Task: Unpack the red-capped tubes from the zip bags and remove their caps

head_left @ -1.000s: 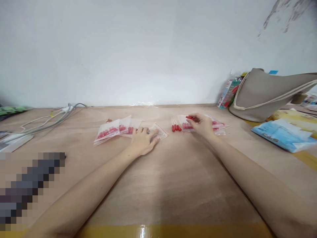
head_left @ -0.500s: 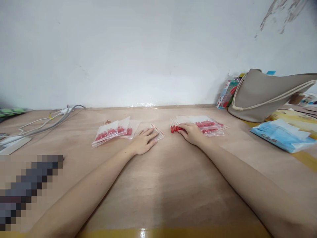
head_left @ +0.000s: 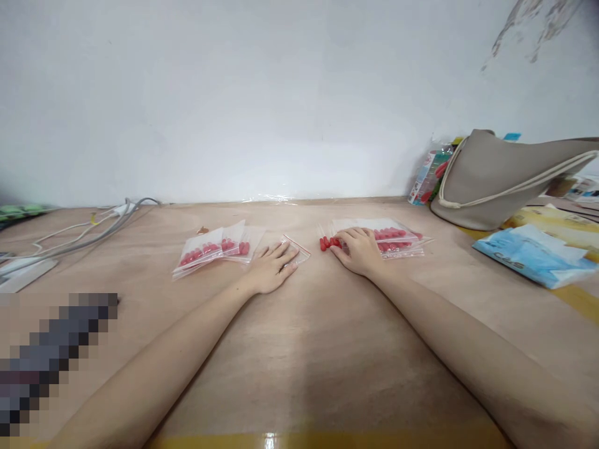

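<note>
My left hand lies flat, fingers spread, on an empty clear zip bag at the middle of the wooden table. Left of it sit clear bags of red pieces, overlapping. My right hand rests fingers down on a few loose red pieces, its fingertips touching them. Behind that hand lies a stack of filled clear bags with red pieces inside. Whether the right fingers pinch a piece is hidden.
A grey cloth bag stands at the back right against the white wall, with colourful packets beside it. A blue tissue pack lies at the right. Grey cables run along the back left. A blurred dark patch covers the front left.
My right hand came down from the filled bags onto the loose red pieces and nudged them slightly left. My left hand flattened out on the empty bag.
</note>
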### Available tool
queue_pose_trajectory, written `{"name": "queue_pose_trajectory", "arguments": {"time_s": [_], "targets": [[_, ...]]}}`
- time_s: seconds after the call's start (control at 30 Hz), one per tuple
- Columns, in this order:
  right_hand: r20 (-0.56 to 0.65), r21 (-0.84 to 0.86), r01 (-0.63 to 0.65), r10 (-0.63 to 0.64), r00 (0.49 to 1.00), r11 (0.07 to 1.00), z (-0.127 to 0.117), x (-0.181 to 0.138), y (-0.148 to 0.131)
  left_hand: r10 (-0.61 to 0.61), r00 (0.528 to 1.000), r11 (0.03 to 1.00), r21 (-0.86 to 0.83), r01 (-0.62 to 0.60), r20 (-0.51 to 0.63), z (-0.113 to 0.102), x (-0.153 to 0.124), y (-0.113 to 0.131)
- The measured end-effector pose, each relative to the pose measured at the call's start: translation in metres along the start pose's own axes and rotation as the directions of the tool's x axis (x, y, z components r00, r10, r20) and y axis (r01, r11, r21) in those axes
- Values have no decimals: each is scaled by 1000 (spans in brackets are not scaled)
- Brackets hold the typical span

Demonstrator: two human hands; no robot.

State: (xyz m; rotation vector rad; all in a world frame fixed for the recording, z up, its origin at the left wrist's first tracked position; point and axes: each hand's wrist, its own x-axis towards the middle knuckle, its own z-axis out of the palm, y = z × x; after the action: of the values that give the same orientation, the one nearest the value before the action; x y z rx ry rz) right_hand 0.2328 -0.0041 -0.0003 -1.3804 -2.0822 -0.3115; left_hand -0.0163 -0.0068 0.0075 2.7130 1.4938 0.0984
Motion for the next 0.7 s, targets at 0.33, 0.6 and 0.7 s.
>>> {"name": "queue_pose_trajectory", "arguments": {"time_s": [0.33,0.6,0.7], "targets": [[276,276,304,-378,884,912,3,-8,-48,-182,982,983,-17,183,51,-1,-7,22],[316,251,280,-352,881,926,1,-3,-47,57,979,996,79,-42,-195,-12,-5,16],[301,217,270,-328,895,938,0,-3,-51,120,981,991,77,-109,-155,-5,-3,8]]}}
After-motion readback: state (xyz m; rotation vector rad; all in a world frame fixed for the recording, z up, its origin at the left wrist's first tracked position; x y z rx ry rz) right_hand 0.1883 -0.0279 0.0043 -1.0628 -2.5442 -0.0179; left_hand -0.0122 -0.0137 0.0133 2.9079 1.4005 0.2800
